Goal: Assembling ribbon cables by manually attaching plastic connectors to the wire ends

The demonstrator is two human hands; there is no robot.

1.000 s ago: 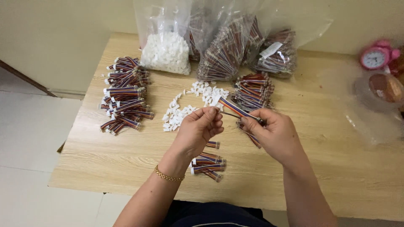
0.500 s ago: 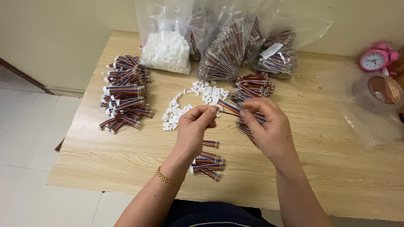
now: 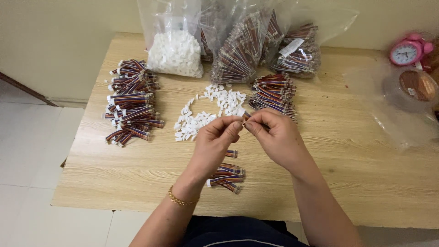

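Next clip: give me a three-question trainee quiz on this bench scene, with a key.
1. True or false: the left hand and right hand meet at their fingertips above the table.
2. What lies nearest below the hands? A) pink clock B) small pile of wire bundles C) bag of white connectors
3. The loose white connectors lie between two ____ of wire bundles.

Key: 1 true; 2 B; 3 piles.

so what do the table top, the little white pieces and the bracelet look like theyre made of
Table top: pale wood or wood-look laminate, matte, with printed-looking grain lines. Little white pieces: probably moulded plastic, opaque and blocky. Bracelet on the left wrist: gold-coloured metal by its look, shiny beaded links.
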